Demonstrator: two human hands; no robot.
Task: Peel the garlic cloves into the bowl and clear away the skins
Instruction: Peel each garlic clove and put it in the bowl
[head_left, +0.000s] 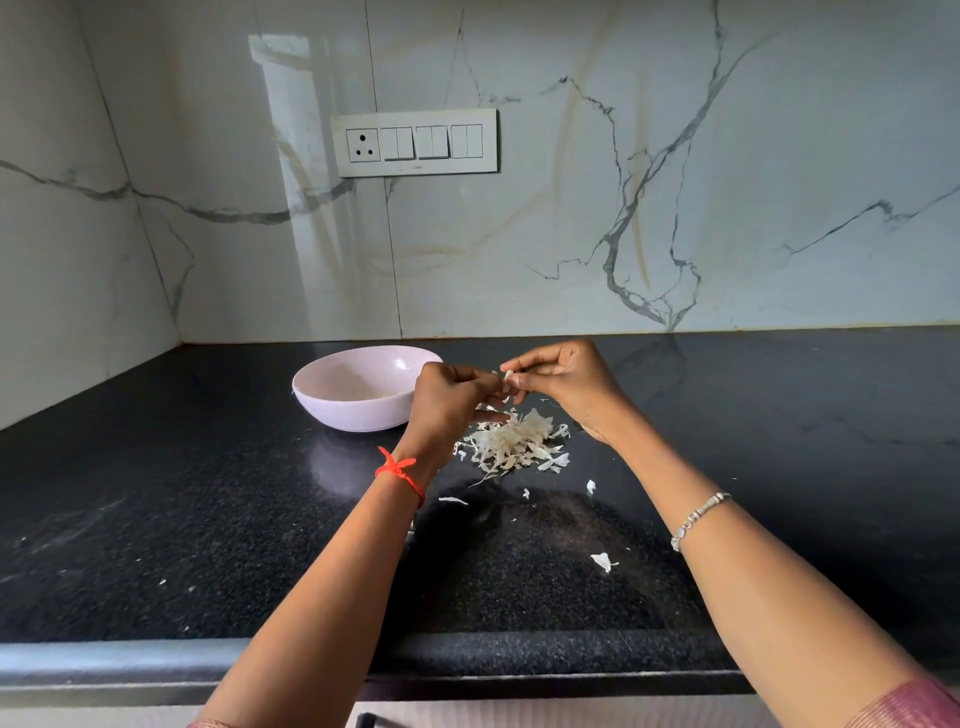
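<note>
Black counter (208, 519), bowl (311, 382) and skin heap (519, 441) recorded: a light, likely slippery garlic clove (505, 375) was pinched by left hand (449, 402) and right hand (563, 384), best gripped at its tip.

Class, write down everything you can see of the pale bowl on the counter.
The bowl is a pale pink, round, shallow dish with a smooth, glossy look, perhaps plastic or ceramic. It stands upright on the black speckled counter, left of the heap of garlic skins. A few pale bits lie at its bottom, too small to identify. The left hand, pinching a garlic clove with the right hand, hides its right rim; no contact shows.
</note>
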